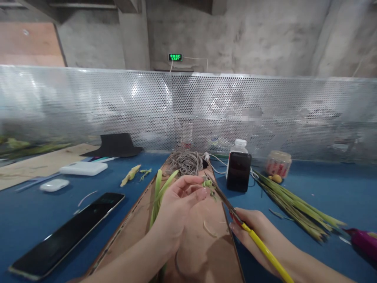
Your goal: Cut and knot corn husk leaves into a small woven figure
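My left hand [179, 204] is closed in a pinch on a small curled green plant piece [207, 183], above the brown board. In my right hand [256, 228] is a yellow-handled tool [266, 251] with a long, narrow metal end, like scissors or long-nosed pliers; I cannot tell which. Its metal tip reaches to the green piece, but whether they touch is unclear. Long green leaf strips [159, 192] lie on the board beside my left wrist, partly hidden by it. A pale curved scrap [209, 229] rests on the board between my hands.
A brown board [206, 255] runs down the blue table, with grey cord [186, 162] heaped at its far end. Left lies a large black phone [70, 236]. Right are an upright black phone [238, 172], a jar [278, 163] and leaf stalks [297, 204]. Perforated metal panels stand behind.
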The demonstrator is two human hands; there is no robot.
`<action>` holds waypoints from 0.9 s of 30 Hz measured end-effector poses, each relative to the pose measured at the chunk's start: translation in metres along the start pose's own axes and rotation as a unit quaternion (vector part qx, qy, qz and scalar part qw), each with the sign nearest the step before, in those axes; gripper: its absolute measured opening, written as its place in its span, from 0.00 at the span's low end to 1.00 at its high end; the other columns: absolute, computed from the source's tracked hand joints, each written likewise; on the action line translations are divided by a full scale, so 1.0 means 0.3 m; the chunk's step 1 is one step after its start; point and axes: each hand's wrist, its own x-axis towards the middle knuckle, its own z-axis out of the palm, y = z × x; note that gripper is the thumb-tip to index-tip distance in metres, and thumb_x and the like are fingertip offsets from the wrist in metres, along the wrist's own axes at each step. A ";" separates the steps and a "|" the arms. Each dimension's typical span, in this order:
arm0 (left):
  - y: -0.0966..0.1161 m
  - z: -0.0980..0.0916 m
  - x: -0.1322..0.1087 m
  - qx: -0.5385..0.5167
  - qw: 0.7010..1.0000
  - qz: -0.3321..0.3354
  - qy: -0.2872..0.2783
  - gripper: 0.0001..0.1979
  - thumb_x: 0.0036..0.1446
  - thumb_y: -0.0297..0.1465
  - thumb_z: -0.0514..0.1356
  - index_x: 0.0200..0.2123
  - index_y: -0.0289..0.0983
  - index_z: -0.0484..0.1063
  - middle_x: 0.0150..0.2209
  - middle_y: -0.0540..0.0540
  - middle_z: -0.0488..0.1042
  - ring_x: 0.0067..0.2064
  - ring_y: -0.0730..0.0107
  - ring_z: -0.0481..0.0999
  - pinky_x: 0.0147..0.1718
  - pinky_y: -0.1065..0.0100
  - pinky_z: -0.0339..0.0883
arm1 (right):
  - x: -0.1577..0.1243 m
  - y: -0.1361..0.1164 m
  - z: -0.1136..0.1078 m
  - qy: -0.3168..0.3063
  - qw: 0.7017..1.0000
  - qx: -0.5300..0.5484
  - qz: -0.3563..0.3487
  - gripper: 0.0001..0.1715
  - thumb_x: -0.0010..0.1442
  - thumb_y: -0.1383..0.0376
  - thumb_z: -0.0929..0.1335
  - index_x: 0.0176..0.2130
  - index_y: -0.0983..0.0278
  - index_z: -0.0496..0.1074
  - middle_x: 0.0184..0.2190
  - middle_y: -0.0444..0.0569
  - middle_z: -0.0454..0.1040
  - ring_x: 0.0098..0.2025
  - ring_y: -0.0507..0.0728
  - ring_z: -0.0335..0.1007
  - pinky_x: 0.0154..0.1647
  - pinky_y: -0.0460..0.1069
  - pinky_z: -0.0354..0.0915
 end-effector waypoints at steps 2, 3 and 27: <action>0.002 0.001 -0.001 0.000 1.000 -0.003 -0.001 0.10 0.39 0.26 0.67 0.29 0.39 0.71 0.24 0.55 0.71 0.28 0.80 0.69 0.34 0.75 0.62 | -0.003 -0.004 0.000 0.001 1.000 0.002 0.000 0.13 0.54 0.59 0.56 0.22 0.63 0.55 0.19 0.40 0.51 0.22 0.49 0.45 0.21 0.45 0.47; 0.003 0.002 -0.001 0.000 1.000 -0.002 0.000 0.10 0.39 0.26 0.67 0.28 0.39 0.71 0.24 0.55 0.71 0.28 0.80 0.69 0.33 0.75 0.62 | -0.004 -0.007 0.000 0.001 1.000 0.003 0.000 0.13 0.54 0.59 0.56 0.22 0.63 0.55 0.19 0.40 0.51 0.22 0.49 0.45 0.21 0.45 0.47; 0.001 0.010 0.000 0.011 1.000 0.017 -0.010 0.10 0.42 0.26 0.65 0.31 0.38 0.70 0.25 0.55 0.70 0.27 0.80 0.70 0.32 0.76 0.63 | -0.005 -0.027 -0.003 0.004 1.000 0.011 0.014 0.16 0.54 0.57 0.56 0.23 0.64 0.59 0.19 0.41 0.53 0.22 0.50 0.47 0.22 0.46 0.50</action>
